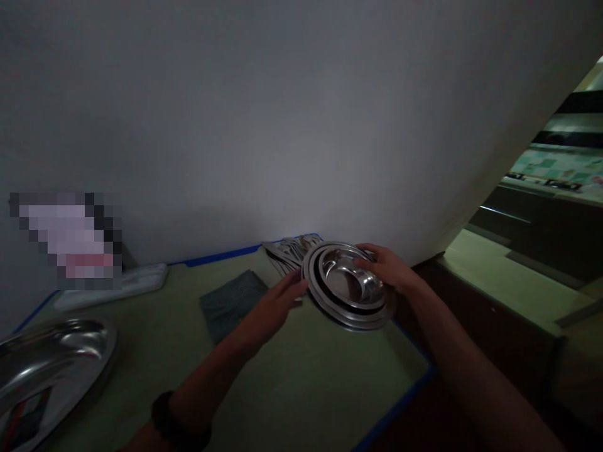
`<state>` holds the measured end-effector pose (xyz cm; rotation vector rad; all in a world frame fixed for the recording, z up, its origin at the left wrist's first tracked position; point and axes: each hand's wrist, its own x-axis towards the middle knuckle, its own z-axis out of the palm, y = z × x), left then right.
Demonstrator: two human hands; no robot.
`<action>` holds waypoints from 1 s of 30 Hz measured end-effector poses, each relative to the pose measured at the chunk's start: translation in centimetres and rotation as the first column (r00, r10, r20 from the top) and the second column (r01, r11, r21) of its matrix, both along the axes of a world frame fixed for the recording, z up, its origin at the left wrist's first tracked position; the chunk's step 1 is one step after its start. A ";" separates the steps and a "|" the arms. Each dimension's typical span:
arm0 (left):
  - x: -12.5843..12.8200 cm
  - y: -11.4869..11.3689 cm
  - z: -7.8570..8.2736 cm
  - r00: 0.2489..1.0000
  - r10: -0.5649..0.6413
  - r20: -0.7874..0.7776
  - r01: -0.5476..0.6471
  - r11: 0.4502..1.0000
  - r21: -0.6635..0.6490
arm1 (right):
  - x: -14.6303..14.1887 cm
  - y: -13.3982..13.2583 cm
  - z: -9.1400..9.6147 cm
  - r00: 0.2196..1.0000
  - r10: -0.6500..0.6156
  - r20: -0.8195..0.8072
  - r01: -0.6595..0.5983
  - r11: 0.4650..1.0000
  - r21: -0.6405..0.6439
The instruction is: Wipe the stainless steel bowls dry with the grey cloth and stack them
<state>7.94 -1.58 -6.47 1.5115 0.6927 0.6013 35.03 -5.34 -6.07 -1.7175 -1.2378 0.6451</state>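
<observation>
A stack of round steel plates (348, 289) rests at the far right of a green table (292, 383). My right hand (389, 267) curls over the stack's far right rim, fingers on the top plate. On the near left side, my left hand (276, 304) reaches in with fingers stretched out, the fingertips touching the stack's left rim. A dark band circles my left wrist.
A bundle of steel cutlery (287, 251) lies behind the stack by the wall. A dark grey cloth (230, 301) lies flat left of my left hand. A large steel tray (47, 370) sits at the near left, with a white tray (113, 285) behind it. A blue strip edges the table.
</observation>
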 end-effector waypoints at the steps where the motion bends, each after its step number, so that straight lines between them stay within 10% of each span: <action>1: -0.2 0.1 0.0 0.997 0.017 -0.071 -0.011 0.996 0.084 | 1.1 -0.4 -0.2 0.998 -0.056 0.031 0.057 0.998 -0.009; 7: -2.1 0.9 -0.5 0.947 0.022 -0.319 0.096 0.933 0.347 | 5.0 -1.8 -2.7 0.957 -0.254 0.142 0.264 0.963 -0.061; 18: -10.0 1.1 1.7 0.723 0.304 -0.620 0.250 0.723 0.645 | 2.7 -0.3 -4.6 0.896 -0.223 0.384 0.267 0.962 -0.065; 22: -15.6 1.9 4.1 0.451 0.578 -0.680 0.234 0.659 0.715 | -4.4 0.8 -3.7 0.808 -0.083 0.583 0.007 0.991 0.132; 25: -19.0 2.4 5.7 0.200 0.621 -0.758 0.168 0.741 0.651 | -12.8 2.0 -3.9 0.790 0.110 0.603 -0.287 0.936 0.204; 30: -20.8 2.4 5.6 0.267 0.282 -0.922 0.039 0.952 0.302 | -24.6 4.1 -5.8 0.655 0.442 0.612 -0.589 0.806 0.049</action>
